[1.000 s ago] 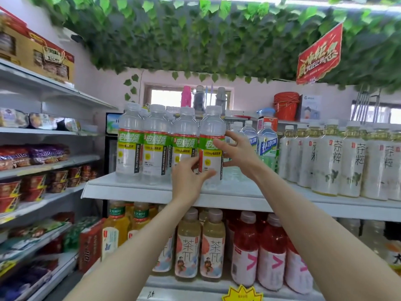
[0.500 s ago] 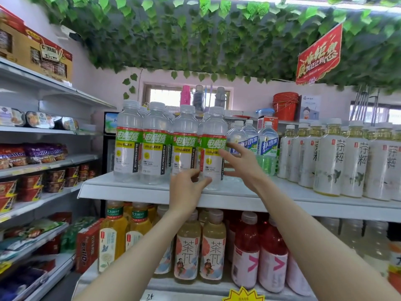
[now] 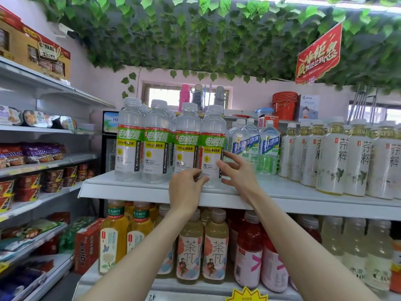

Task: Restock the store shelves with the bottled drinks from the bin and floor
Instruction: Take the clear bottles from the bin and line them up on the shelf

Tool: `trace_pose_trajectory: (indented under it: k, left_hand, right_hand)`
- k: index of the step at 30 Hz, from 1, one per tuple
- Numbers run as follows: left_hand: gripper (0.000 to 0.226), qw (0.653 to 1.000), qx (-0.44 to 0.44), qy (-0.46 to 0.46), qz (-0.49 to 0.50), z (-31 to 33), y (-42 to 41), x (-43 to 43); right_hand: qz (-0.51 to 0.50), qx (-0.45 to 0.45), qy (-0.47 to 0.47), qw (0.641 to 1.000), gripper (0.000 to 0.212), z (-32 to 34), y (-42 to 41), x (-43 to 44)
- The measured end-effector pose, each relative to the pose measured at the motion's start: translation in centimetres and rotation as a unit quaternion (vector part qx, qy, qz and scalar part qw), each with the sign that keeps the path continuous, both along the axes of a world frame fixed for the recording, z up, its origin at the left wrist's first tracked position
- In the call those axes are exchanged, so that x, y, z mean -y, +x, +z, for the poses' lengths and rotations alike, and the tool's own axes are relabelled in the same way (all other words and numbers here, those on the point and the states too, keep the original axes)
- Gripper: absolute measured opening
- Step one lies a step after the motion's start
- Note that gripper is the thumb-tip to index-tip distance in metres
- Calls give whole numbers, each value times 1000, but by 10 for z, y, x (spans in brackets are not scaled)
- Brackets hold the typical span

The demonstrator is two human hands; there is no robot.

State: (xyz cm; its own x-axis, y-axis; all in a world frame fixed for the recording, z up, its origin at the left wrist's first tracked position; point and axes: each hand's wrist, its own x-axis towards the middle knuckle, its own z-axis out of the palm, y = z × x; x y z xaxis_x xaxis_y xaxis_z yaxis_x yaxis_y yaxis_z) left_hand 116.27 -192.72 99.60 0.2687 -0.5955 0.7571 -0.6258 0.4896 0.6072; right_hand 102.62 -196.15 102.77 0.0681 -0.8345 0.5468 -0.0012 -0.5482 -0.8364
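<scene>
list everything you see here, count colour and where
electrolyte bottles: four in front, clear, green labels, upper shelf left
water bottles: three, blue labels, upper shelf middle
tea bottles: several, white, upper shelf right
lower bottles: many, amber, pale, red, lower shelf
snack packs: many, red, purple, left shelves
buckets: stack, red, behind
sign: one, red, top right
vines: green, ceiling
left hand: one, at rightmost electrolyte bottle base
right hand: one, open, beside that bottle
</scene>
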Motion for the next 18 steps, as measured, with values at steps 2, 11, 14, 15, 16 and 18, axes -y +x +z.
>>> trace_pose_trajectory:
  k: [2, 11, 14, 15, 16, 18]
  left_hand:
    - [35, 1000, -1, 0, 5, -1, 1, 1]
    - [34, 1000, 2, 2, 5, 0, 2, 3]
    - [36, 1000, 3, 4, 7, 0, 3, 3]
    - [35, 1000, 3, 4, 7, 0, 3, 3]
    - [35, 1000, 2, 3, 7, -1, 3, 3]
    - [35, 1000, 0, 4, 8, -1, 3, 3]
  right_hand:
    - [-3, -2, 0, 1000, 46, 0, 1, 1]
    - [-11, 1, 4, 1000, 48, -2, 3, 3]
    - [-14, -2, 7, 1000, 49, -2, 4, 4]
    - [-14, -2, 6, 1000, 49, -3, 4, 5]
    - [-16, -3, 4, 1000, 49, -3, 4, 5]
    - [-22, -6, 1, 1000, 49, -4, 4, 6]
